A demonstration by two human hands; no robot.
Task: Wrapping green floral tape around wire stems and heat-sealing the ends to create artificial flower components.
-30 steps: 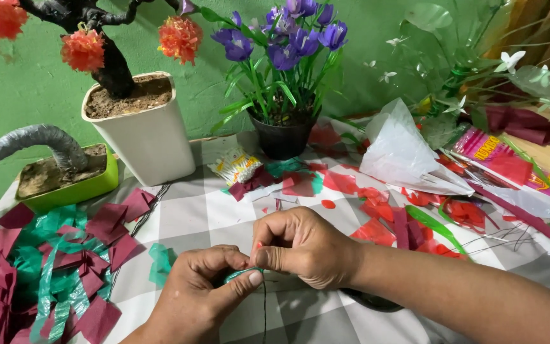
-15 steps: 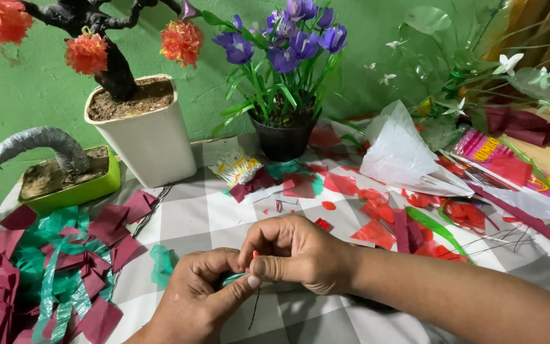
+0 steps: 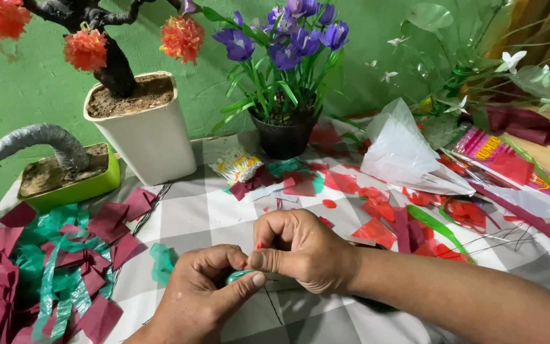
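green strip (image 3: 238, 276), pinched by both hands, axis hidden

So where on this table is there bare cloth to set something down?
Bare checked cloth lies between the white pot, the maroon and green scraps and the hands. The red scraps crowd the right.

small packet (image 3: 238, 164) – white, yellow print; beside black pot (image 3: 284, 138) | pink-yellow package (image 3: 488, 148) (far right)
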